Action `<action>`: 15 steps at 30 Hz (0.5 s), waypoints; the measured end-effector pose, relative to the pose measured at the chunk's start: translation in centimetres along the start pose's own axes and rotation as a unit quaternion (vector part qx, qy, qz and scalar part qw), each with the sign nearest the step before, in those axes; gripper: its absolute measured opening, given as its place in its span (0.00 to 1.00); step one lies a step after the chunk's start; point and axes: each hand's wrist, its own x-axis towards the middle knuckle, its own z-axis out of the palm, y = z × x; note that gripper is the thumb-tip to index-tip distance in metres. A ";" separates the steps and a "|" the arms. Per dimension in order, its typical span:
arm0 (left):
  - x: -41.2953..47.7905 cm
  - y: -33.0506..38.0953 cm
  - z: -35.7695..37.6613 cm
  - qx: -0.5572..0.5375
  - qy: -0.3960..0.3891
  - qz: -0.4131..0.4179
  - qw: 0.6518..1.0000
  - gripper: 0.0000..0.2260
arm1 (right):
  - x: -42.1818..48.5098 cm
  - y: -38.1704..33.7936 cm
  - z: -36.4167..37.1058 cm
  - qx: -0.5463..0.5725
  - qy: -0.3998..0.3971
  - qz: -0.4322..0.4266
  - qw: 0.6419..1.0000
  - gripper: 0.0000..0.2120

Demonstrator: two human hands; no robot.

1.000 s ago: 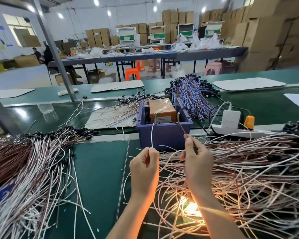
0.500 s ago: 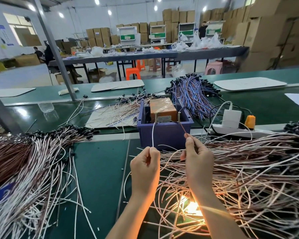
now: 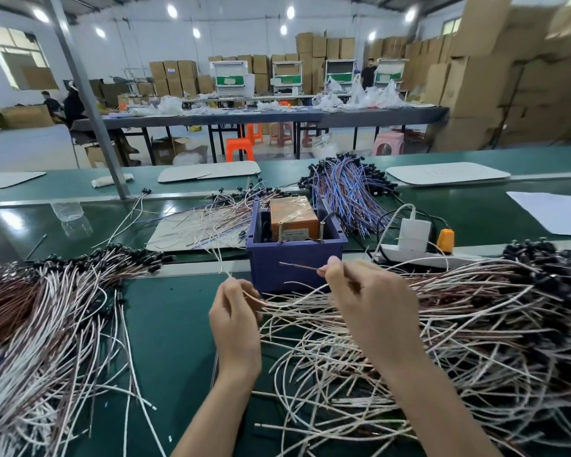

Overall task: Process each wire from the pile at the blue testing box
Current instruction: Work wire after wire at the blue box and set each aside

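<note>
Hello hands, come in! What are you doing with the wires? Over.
Left hand pinches white wire end. Right hand pinches brown wire end. Both ends short of blue box posts. Nothing in the way.

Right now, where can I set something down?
Green mat is bare between the left pile and the left hand pinching a white wire. Crowded: the right pile fills everything past the right hand, which pinches a brown wire, up to the blue box.
</note>
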 end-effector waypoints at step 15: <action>0.0 0.9 0.0 -0.009 -0.083 -0.098 0.992 0.18 | 4.4 11.2 -10.1 -0.381 -0.145 -0.022 0.913 0.12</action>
